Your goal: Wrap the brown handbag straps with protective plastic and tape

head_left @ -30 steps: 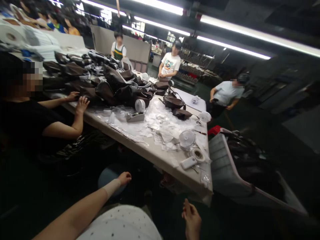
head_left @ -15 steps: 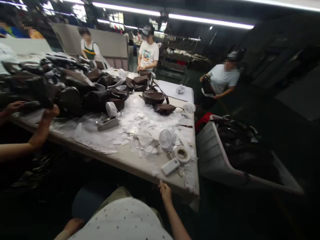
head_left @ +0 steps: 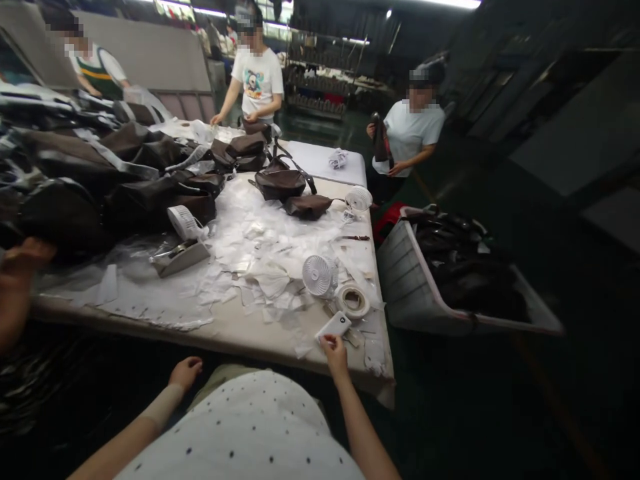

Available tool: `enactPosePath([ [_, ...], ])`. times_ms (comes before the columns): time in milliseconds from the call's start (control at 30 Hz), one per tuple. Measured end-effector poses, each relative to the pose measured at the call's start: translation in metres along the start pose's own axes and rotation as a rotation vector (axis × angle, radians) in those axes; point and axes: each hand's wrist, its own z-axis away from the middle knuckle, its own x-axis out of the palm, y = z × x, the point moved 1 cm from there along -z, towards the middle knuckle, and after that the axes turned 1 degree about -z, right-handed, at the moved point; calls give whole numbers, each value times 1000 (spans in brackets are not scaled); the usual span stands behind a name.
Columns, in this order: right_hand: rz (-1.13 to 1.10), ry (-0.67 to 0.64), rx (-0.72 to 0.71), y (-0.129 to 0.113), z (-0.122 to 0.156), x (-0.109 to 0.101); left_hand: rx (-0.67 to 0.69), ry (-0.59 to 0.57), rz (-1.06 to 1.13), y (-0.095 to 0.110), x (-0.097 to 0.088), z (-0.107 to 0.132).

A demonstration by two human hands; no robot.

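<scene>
Fingertips [head_left: 331,341] of your right hand [head_left: 336,355] pinch a white handheld device [head_left: 336,325] at one o'clock, near the work table's [head_left: 230,337] edge, apparently to lift it clear of the tape roll [head_left: 353,301]. Your left hand [head_left: 185,372] hangs open and empty at eleven o'clock.

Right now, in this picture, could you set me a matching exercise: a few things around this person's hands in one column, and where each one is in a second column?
Things:
1. Right hand
2. Left hand
3. White desk fan
4. Dark items

Places:
A. Inside a grey bin beside the table
B. On the table among paper scraps
C. Touching a white rectangular device
D. Below the table edge, with a beige wrap on the forearm

Pairs: 1-C, 2-D, 3-B, 4-A
</scene>
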Motion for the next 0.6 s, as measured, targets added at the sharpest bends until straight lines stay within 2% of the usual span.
enactPosePath([
  [167,-25,210,-109,-44,-71,20,216,3,65,42,-23,-61],
  [233,58,235,-126,-60,-99,25,272,-39,65,58,-34,-80],
  [367,247,211,-85,-86,-143,26,294,-171,85,83,-62,-114],
  [500,255,141,14,-99,-162,26,289,-214,84,82,-90,-148],
  [600,263,44,-43,-105,-164,27,251,-218,76,67,-109,-170],
])
